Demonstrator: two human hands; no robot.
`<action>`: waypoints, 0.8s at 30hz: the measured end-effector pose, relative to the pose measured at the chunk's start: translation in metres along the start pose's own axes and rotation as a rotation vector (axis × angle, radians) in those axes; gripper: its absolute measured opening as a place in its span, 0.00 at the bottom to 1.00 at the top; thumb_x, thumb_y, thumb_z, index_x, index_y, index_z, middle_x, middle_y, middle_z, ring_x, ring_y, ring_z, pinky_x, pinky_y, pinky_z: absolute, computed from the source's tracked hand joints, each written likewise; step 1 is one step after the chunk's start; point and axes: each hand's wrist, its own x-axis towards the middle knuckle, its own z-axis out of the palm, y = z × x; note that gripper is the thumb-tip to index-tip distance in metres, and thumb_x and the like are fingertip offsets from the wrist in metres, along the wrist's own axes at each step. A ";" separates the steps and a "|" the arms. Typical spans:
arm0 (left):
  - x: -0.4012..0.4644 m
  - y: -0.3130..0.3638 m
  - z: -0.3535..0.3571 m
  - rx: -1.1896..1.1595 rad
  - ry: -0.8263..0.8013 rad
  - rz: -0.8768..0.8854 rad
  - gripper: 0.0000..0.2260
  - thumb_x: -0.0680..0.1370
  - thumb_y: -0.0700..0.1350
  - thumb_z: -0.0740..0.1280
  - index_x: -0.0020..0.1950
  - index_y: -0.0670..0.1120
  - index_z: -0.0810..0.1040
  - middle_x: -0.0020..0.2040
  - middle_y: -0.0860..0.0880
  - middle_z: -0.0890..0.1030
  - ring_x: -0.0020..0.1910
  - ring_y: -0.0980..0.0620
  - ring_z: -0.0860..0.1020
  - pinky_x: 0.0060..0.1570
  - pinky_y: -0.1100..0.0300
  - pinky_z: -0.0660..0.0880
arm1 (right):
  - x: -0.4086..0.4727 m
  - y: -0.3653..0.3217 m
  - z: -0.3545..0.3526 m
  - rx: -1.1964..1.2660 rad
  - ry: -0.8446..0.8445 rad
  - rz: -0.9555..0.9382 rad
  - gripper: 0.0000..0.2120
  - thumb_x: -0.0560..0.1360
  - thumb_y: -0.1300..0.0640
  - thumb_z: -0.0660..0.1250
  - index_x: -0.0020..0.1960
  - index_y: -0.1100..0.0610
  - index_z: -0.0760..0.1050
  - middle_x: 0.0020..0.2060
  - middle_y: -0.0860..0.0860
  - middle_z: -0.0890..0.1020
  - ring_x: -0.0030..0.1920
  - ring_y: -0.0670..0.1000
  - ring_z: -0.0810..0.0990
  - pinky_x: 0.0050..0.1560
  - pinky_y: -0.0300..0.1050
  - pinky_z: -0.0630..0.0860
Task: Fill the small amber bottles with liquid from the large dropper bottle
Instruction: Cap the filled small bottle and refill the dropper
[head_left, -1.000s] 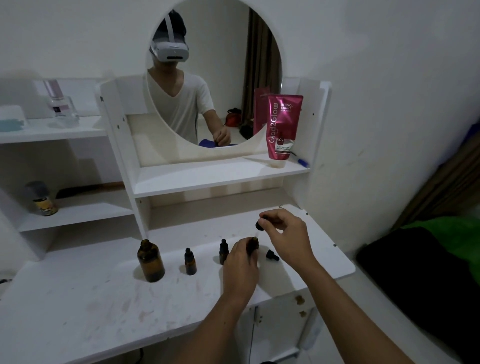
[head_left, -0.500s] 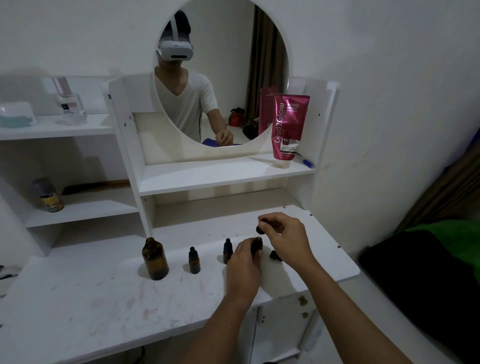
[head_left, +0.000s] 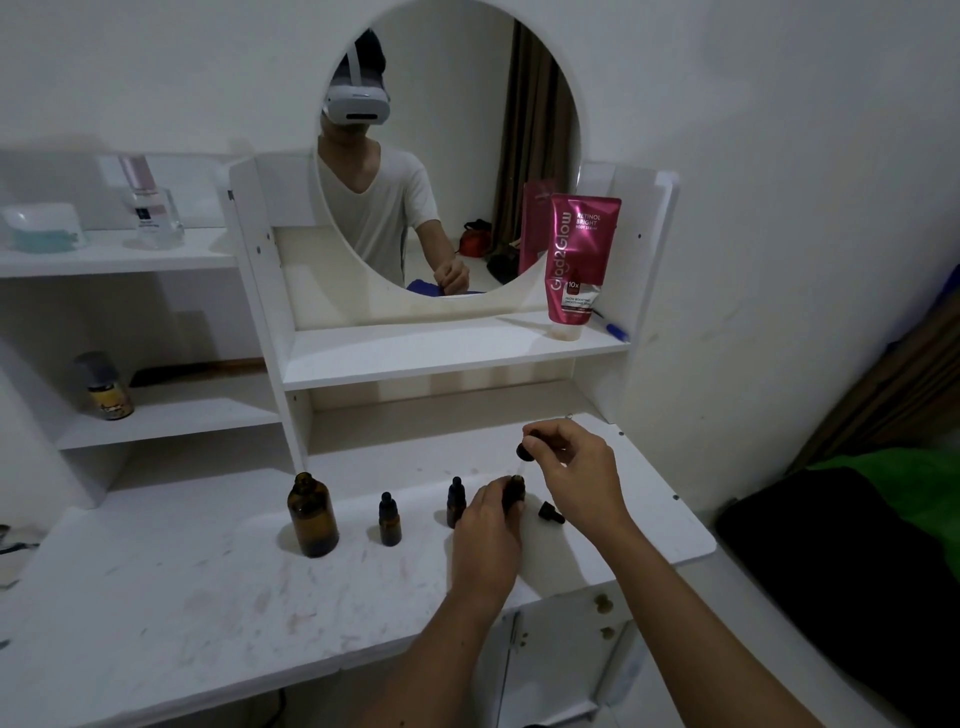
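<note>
The white desk (head_left: 156, 597) carries everything. The large dropper bottle (head_left: 312, 514) stands open and upright near the middle of the desk, well to the left of both hands. To its right stand two capped small amber bottles (head_left: 389, 522) and (head_left: 455, 501). Near the right edge, the left hand (head_left: 485, 540) is wrapped around a third small bottle (head_left: 514, 491), upright. The right hand (head_left: 576, 470) pinches the dropper (head_left: 524, 451) directly above that bottle's mouth, and its glass tube seems to point straight down. I judge the next move is vertical. A loose cap (head_left: 550, 513) lies just right of the held bottle.
</note>
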 end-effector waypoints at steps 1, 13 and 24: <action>0.000 0.001 -0.001 0.009 -0.008 -0.013 0.12 0.84 0.46 0.63 0.67 0.49 0.77 0.61 0.53 0.82 0.60 0.56 0.79 0.65 0.57 0.75 | 0.000 -0.002 -0.002 0.006 0.013 -0.010 0.06 0.80 0.61 0.72 0.54 0.54 0.84 0.42 0.45 0.88 0.47 0.42 0.87 0.56 0.36 0.80; -0.029 -0.010 -0.036 -0.012 -0.103 -0.054 0.19 0.83 0.49 0.66 0.73 0.49 0.74 0.69 0.53 0.78 0.67 0.53 0.77 0.68 0.53 0.74 | -0.007 -0.041 -0.010 0.019 0.129 -0.118 0.06 0.80 0.59 0.72 0.56 0.55 0.84 0.44 0.45 0.88 0.47 0.43 0.87 0.55 0.35 0.80; -0.055 -0.045 -0.136 -0.137 -0.131 -0.012 0.12 0.79 0.47 0.72 0.62 0.49 0.83 0.57 0.57 0.84 0.55 0.65 0.80 0.59 0.68 0.77 | -0.025 -0.080 0.049 0.107 0.023 -0.148 0.07 0.80 0.58 0.73 0.57 0.55 0.84 0.46 0.44 0.87 0.49 0.39 0.86 0.54 0.31 0.79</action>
